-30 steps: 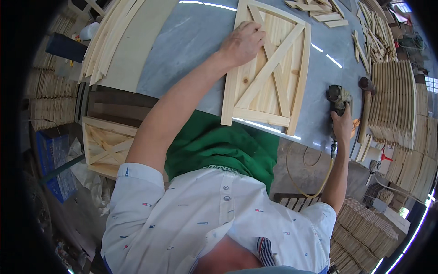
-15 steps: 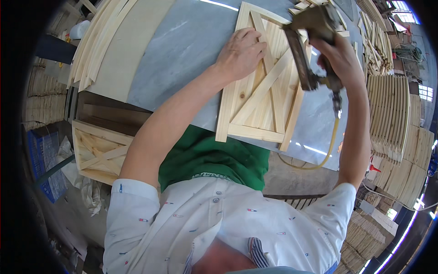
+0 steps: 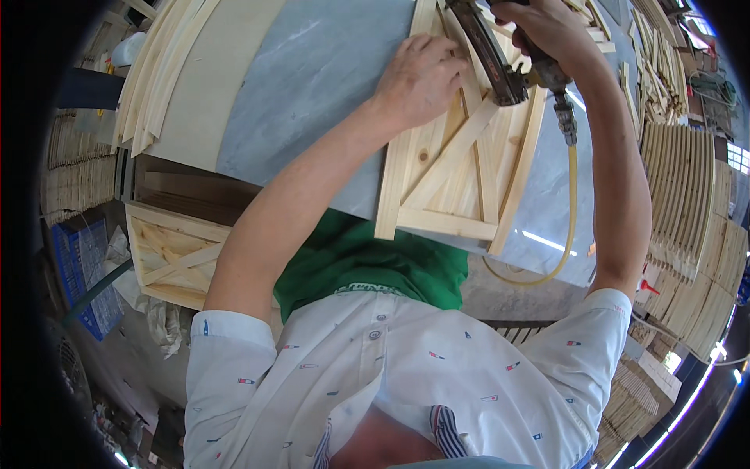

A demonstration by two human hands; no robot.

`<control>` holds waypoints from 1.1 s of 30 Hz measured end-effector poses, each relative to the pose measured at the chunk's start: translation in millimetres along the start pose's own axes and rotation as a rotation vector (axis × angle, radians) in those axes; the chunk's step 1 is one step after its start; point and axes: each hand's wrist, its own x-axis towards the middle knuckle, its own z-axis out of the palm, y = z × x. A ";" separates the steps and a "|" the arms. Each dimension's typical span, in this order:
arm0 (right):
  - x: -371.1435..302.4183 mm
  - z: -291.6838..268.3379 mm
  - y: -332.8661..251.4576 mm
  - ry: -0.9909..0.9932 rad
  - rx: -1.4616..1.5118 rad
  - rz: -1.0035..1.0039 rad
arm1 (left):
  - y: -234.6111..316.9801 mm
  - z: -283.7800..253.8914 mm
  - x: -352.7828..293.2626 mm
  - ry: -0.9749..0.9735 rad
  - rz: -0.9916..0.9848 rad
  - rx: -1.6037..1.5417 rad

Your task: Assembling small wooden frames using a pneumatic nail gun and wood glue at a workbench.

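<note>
The right hand [image 3: 551, 31] has swung its firmly gripped nail gun [image 3: 488, 59] from beside the panel to over it. Beneath both hands lies the grey table [image 3: 312, 102], bearing the cross-braced wooden panel [image 3: 461, 141]; on its left rail rests the left hand [image 3: 422, 78], fingers curled, whether gripping I can't tell. A yellow hose [image 3: 572, 195] hangs below the right hand.
</note>
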 end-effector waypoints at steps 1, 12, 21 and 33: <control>-7.4 0.8 5.3 0.000 0.000 0.014 | -0.8 1.0 -1.5 -0.006 0.011 0.007; -104.2 16.3 74.2 -0.026 0.114 -0.061 | -0.2 -6.9 1.2 -0.016 -0.003 0.078; -118.5 22.5 81.9 0.065 0.109 -0.117 | 3.3 -10.4 9.8 0.036 0.070 -0.075; -231.2 17.1 145.0 0.334 0.643 0.128 | -8.4 -10.3 12.1 -0.161 0.311 0.159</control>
